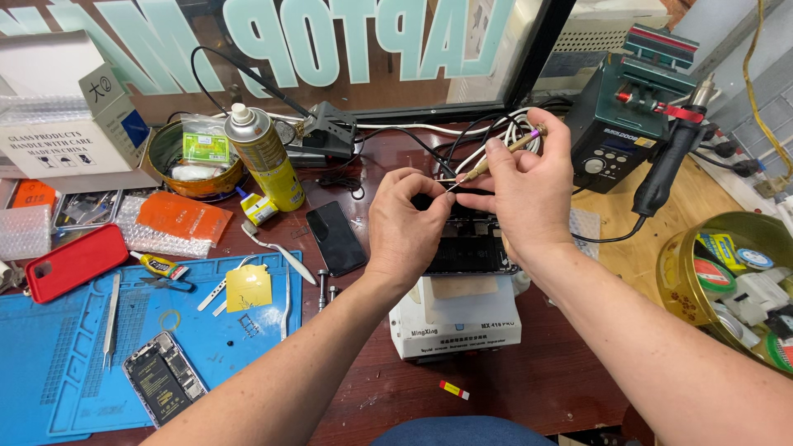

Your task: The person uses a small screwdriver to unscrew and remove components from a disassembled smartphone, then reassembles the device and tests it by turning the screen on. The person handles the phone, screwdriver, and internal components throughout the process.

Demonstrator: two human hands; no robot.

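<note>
- Above the middle of the dark wooden bench (529, 388), both hands raised over an opened phone (467, 248) lying flat on a white box-shaped machine (456, 320).
- Right hand (529, 194) pinching a small screwdriver (487, 163) with a yellowish handle and purple cap, shaft slanting down to the left.
- Left hand (405, 227) curled, thumb and forefinger closed right at the screwdriver's tip; whatever sits between them too small to make out.
- Just left of the machine, a black phone (336, 238) face down on the wood.
- Farther left, a blue work mat (74, 372) carrying tweezers (111, 320), a yellow tag (249, 287) and another stripped phone (163, 377) with its insides showing.
- Beside the mat's upper edge, a red phone case (76, 261) and an orange packet (182, 216).
- Behind these, a yellow spray can (264, 155) standing upright next to a round tin (192, 161) of small parts.
- At the back right, a dark green soldering station (625, 124), its black hot-air handle (671, 165) hung at the side.
- At the right edge, a gold tin (686, 289) filled with tape rolls.
</note>
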